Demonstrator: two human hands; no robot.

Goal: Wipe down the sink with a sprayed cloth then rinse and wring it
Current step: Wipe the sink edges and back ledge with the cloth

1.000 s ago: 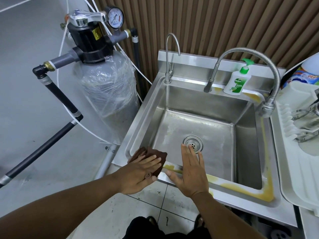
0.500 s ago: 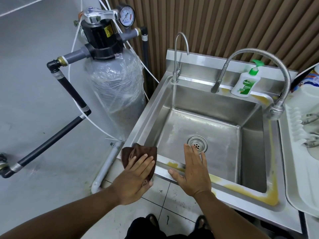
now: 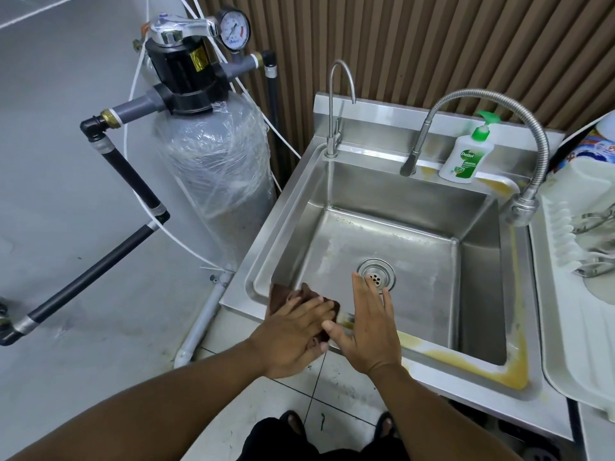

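A stainless steel sink [image 3: 479, 261] fills the middle of the head view, with a round drain [image 3: 377, 272] in its floor. A yellow-brown stain [image 3: 466, 362] runs along its near rim and right edge. A dark brown cloth [image 3: 286, 296] lies on the near-left rim. My left hand [image 3: 293, 334] presses flat on the cloth with fingers spread. My right hand [image 3: 369, 324] rests flat on the near rim just right of it, fingers extended over the basin, holding nothing. The two thumbs nearly touch.
A thin gooseneck tap [image 3: 336, 104] and a flexible hose tap [image 3: 466, 128] stand at the back rim beside a soap pump bottle [image 3: 466, 158]. A wrapped filter tank [image 3: 213, 174] with pipes stands left. A white dish rack [image 3: 579, 294] sits right.
My left hand has slid the cloth rightward along the near rim, from the sink's left corner back toward my right hand. My right hand has stayed in place on the rim.
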